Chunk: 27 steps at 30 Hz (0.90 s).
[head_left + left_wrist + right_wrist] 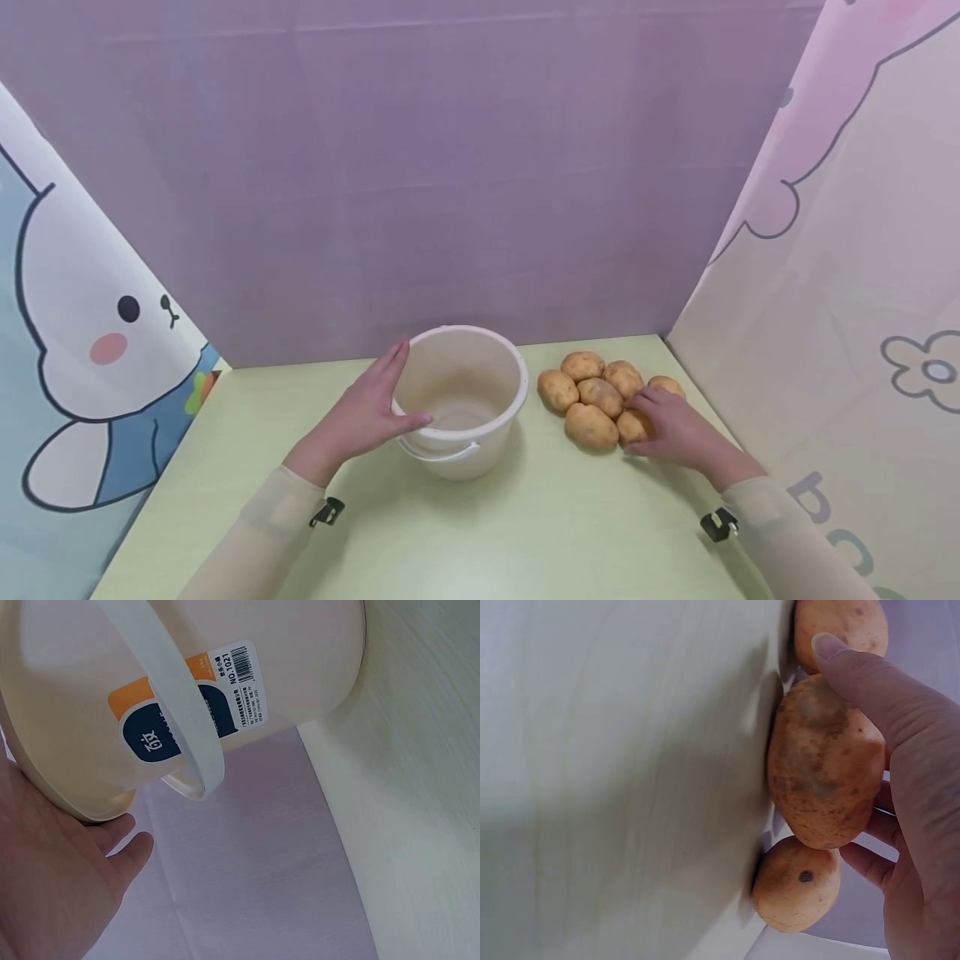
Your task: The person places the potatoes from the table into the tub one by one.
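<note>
A white plastic bucket (461, 400) stands empty in the middle of the pale green table (525, 533). My left hand (384, 393) lies flat against its left side, fingers straight and thumb along the near rim. In the left wrist view the bucket (285, 660) shows its label and white handle (176, 705), with my palm (52, 877) beside it. To the right lies a pile of several brown potatoes (592, 392). My right hand (663, 427) grips the nearest potato (632, 427). The right wrist view shows thumb and fingers (870, 682) curled round that potato (821, 765).
A purple backdrop (480, 167) closes off the far edge of the table. Cartoon-printed panels stand on the left (90, 350) and on the right (847, 292). Two more potatoes (795, 885) touch the held one.
</note>
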### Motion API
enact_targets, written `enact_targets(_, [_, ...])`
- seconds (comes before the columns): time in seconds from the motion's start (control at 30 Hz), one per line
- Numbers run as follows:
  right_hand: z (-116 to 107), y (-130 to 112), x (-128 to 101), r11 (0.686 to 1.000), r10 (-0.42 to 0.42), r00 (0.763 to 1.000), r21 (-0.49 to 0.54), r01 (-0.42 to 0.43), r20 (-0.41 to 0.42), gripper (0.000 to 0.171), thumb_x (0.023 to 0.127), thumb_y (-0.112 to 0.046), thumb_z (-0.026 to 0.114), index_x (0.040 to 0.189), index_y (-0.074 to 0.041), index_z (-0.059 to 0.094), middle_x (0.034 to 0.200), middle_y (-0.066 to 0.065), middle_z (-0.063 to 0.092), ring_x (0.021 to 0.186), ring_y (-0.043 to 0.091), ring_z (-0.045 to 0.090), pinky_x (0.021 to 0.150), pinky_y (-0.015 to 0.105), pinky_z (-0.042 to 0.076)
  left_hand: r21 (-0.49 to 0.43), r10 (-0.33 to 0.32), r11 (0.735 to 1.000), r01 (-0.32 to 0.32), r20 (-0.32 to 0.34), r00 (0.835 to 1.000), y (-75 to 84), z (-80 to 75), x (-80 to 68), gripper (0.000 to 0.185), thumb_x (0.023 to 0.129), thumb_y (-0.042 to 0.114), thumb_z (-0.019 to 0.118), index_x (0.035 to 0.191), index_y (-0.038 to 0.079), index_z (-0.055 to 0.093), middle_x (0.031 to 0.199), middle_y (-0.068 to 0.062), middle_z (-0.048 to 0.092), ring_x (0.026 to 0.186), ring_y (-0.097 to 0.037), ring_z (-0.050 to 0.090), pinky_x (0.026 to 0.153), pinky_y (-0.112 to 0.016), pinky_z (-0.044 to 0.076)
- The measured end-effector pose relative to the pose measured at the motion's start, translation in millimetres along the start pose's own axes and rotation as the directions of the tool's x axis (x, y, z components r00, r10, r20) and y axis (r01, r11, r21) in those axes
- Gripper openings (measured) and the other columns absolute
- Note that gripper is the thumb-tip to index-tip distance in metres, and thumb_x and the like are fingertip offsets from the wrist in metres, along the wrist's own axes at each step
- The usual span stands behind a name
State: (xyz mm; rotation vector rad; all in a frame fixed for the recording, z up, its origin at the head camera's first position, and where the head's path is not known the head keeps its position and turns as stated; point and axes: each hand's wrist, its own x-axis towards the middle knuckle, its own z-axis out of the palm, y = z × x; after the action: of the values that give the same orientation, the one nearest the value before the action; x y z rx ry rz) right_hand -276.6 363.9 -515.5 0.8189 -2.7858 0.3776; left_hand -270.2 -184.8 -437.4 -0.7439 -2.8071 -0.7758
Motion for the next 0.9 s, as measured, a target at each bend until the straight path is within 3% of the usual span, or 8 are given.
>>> enact_targets(0.57, [10.1, 3.1, -1.0, 1.0, -0.015, 0.999, -0.01, 0.015, -0.029, 0.071, 0.074, -0.04, 0.105, 0.129, -0.008, 0.072, 0.129, 0.009, 0.068, 0.119, 0.034, 0.063, 0.103, 0.061, 0.053, 0.005, -0.005, 1.0, 0.005, 0.008, 1.0, 1.3, -1.9, -0.2, 0.126, 0.092, 0.061, 0.084, 0.175, -0.002, 0.014, 0.182, -0.024, 0.016, 0.165, -0.045, 0.024, 0.13, -0.064, 0.029])
enact_targets(0.9, [15.2, 3.2, -3.6, 0.999, -0.044, 0.995, -0.023, 0.042, -0.093, 0.065, 0.072, -0.034, 0.105, 0.122, -0.007, 0.073, 0.121, 0.008, 0.067, 0.111, 0.031, 0.063, 0.096, 0.057, 0.053, -0.005, -0.013, 1.0, 0.013, 0.011, 1.0, 1.1, -1.2, -0.9, 0.125, 0.093, 0.061, 0.083, 0.176, 0.0, 0.013, 0.183, -0.02, 0.014, 0.166, -0.044, 0.023, 0.13, -0.064, 0.029])
